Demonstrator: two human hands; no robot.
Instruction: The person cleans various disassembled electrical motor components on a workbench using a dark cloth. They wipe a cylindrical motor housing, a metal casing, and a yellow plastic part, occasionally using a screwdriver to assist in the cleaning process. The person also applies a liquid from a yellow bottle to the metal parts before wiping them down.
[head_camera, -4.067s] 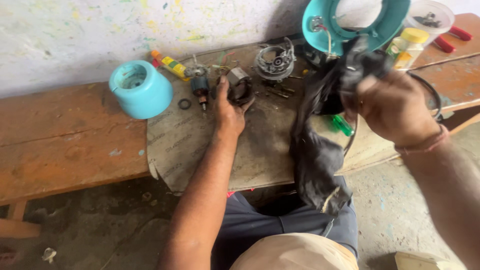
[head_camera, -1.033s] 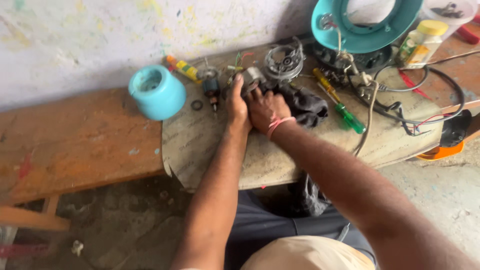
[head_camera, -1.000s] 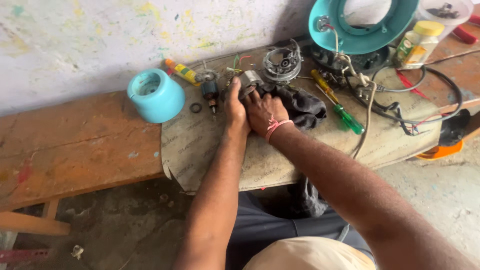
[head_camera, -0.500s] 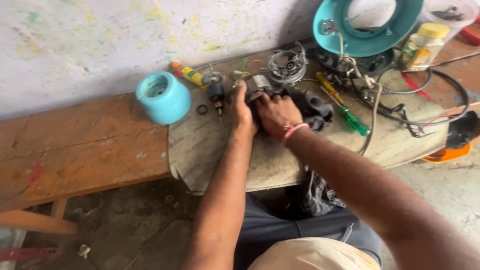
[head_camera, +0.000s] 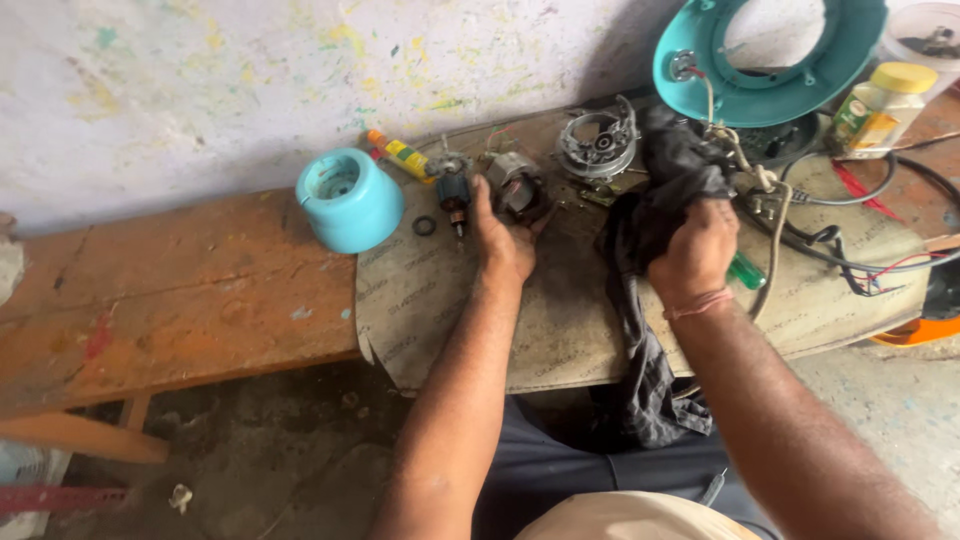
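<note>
Worn wooden bench (head_camera: 170, 300) with a grey board (head_camera: 560, 320) on top, paint-flecked wall behind. Left hand (head_camera: 503, 240) grips a small motor stator (head_camera: 518, 188) resting on the board — right hand (head_camera: 692, 255) is closed on a dark rag (head_camera: 640, 300) hanging over the board's edge. Turquoise cap (head_camera: 347, 198) and armature (head_camera: 455, 190) sit just left of the stator.

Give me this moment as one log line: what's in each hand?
left hand: on motor part | right hand: gripping dark rag | surface: board on wooden bench | nearby: teal cap
</note>
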